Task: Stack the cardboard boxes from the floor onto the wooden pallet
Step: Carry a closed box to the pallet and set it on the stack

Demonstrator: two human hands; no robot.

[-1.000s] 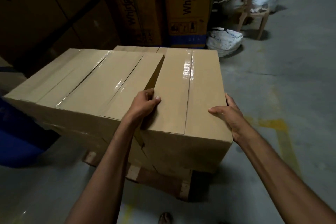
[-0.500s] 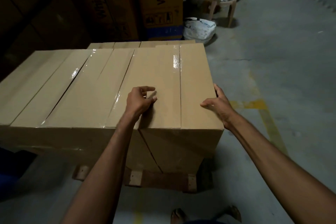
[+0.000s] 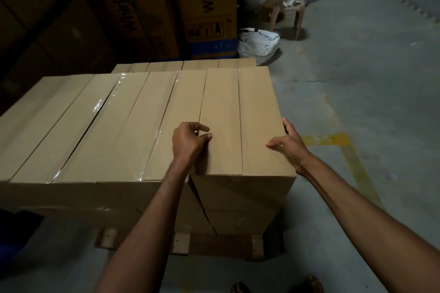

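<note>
A row of taped brown cardboard boxes stands on a low wooden pallet (image 3: 221, 244). The rightmost box (image 3: 254, 112) sits flush against its neighbour (image 3: 133, 126). My left hand (image 3: 189, 141) rests on the rightmost box's top at its left seam, fingers curled into the gap. My right hand (image 3: 289, 143) grips the same box at its right top edge, thumb on top, fingers down the side. A lower row of boxes (image 3: 183, 65) shows behind.
Tall printed appliance cartons (image 3: 204, 7) stand along the back wall. A white sack (image 3: 258, 43) and a plastic chair (image 3: 288, 7) piled with sacks are at the back right. Grey concrete floor with yellow line marks (image 3: 352, 157) lies to the right. My feet show at the bottom edge.
The rightmost box has gone from tilted and angled away to level and flush with its neighbour. Both hands stayed on it; my view shifted to face the stack squarely.
</note>
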